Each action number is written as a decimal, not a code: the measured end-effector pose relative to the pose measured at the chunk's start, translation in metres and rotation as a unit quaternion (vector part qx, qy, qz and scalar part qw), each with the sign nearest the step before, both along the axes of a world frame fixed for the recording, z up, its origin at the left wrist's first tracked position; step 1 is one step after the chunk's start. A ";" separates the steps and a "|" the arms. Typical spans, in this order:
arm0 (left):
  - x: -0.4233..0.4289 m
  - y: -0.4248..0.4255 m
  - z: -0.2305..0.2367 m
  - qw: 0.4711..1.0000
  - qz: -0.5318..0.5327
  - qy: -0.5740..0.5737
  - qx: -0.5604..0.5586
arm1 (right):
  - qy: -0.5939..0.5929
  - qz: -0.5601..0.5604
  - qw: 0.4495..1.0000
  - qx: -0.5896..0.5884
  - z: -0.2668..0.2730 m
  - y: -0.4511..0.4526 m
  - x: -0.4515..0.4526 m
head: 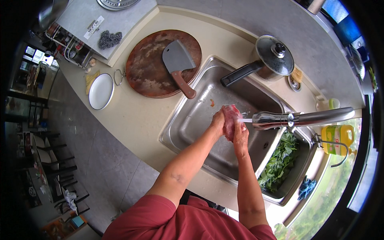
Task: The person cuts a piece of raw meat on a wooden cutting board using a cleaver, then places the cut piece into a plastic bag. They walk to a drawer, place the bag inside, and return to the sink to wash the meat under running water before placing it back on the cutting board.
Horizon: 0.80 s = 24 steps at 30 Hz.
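A piece of raw red meat (pixel 230 124) is held between my two hands above the large basin of a stainless steel sink (pixel 192 120). My left hand (pixel 219 121) grips its left side, and my right hand (pixel 241 134) holds the right side. From the chrome faucet (pixel 271 120) a stream of water runs onto the meat and my right hand. A small orange-brown scrap (pixel 212 103) lies on the basin floor beyond my hands. The palms and most fingertips are hidden by the meat and the backs of my hands.
A cleaver (pixel 179 57) rests on a round wooden chopping board (pixel 144 69), its handle jutting over the sink edge. Behind the basin stands a lidded saucepan (pixel 271 64), handle pointing inward. Leafy greens (pixel 280 162) fill the smaller basin. A white dish (pixel 101 91) sits near the counter edge.
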<state>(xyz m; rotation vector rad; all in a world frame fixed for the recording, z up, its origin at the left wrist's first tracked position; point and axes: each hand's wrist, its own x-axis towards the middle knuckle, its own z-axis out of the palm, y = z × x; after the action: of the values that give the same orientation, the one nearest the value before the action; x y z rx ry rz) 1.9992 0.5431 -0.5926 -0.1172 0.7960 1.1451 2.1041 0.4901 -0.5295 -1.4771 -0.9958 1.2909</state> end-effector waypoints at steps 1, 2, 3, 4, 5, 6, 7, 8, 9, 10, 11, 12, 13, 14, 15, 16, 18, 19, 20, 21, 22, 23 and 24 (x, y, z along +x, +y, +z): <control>-0.001 -0.001 -0.012 0.999 0.008 -0.027 0.017 | 0.007 -0.004 1.000 -0.002 0.002 0.000 -0.004; 0.005 -0.002 0.000 0.997 -0.010 0.070 0.039 | 0.012 -0.018 1.000 -0.004 0.004 0.000 -0.003; 0.015 -0.006 0.013 0.984 -0.027 0.166 0.061 | 0.018 -0.032 0.999 -0.007 0.004 0.000 -0.003; 0.021 -0.009 0.027 0.961 -0.042 0.261 0.083 | -0.049 -0.049 0.998 -0.006 -0.003 0.002 -0.001; 0.026 -0.011 0.033 0.938 -0.084 0.305 0.146 | -0.114 -0.029 0.992 0.049 -0.006 0.003 -0.002; 0.031 -0.011 0.038 0.907 -0.116 0.347 0.209 | -0.178 -0.010 0.978 0.104 -0.008 0.003 -0.003; 0.039 -0.013 0.042 0.831 -0.080 0.474 0.279 | -0.244 0.005 0.957 0.155 -0.011 0.001 -0.001; 0.033 -0.010 0.051 0.891 -0.113 0.367 0.241 | -0.221 0.017 0.968 0.116 -0.017 0.000 0.005; 0.027 -0.007 0.061 0.936 -0.140 0.264 0.185 | -0.281 0.073 0.948 0.134 -0.023 -0.005 0.012; 0.013 -0.001 0.046 0.952 -0.140 0.205 0.177 | -0.337 0.139 0.918 0.155 -0.013 -0.010 0.012; 0.001 0.006 0.029 0.965 -0.139 0.144 0.169 | -0.391 0.205 0.880 0.176 0.000 -0.015 0.013; -0.004 0.007 0.037 0.976 -0.135 0.118 0.126 | -0.442 0.215 0.846 0.208 0.024 -0.025 0.008; -0.016 0.009 0.037 0.973 -0.166 0.094 0.127 | -0.437 0.187 0.848 0.234 0.024 -0.022 0.011; -0.013 0.008 0.038 0.976 -0.163 0.088 0.113 | -0.431 0.160 0.849 0.259 0.023 -0.016 0.015; -0.009 0.005 0.039 0.979 -0.159 0.083 0.099 | -0.423 0.133 0.850 0.285 0.022 -0.010 0.016; -0.008 0.001 0.041 0.969 -0.174 0.126 0.124 | -0.247 0.083 0.949 0.177 0.031 -0.006 0.003; -0.005 -0.007 0.043 0.942 -0.197 0.210 0.175 | -0.111 0.068 0.989 0.066 0.043 0.014 -0.009; -0.004 -0.009 0.044 0.940 -0.200 0.210 0.182 | -0.119 0.050 0.989 0.068 0.035 0.025 -0.008; -0.004 -0.011 0.044 0.938 -0.201 0.211 0.188 | -0.085 0.077 0.993 0.039 0.023 0.036 -0.002; -0.006 -0.014 0.044 0.936 -0.203 0.212 0.193 | -0.050 0.104 0.993 0.009 0.008 0.048 0.009; -0.011 -0.019 0.090 0.927 -0.277 0.234 0.097 | -0.013 0.117 0.993 -0.025 -0.010 0.058 0.024; -0.016 -0.021 0.087 0.937 -0.271 0.195 0.100 | 0.104 0.111 0.988 -0.018 -0.022 0.066 0.024; -0.021 -0.020 0.076 0.946 -0.266 0.152 0.104 | 0.165 0.112 0.979 -0.035 -0.031 0.070 0.029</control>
<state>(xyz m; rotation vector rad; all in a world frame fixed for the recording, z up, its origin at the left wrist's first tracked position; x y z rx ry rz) 1.9785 0.5233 -0.5162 0.4388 0.9020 0.7293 2.1336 0.5603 -0.5609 -1.1728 -0.9193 1.6848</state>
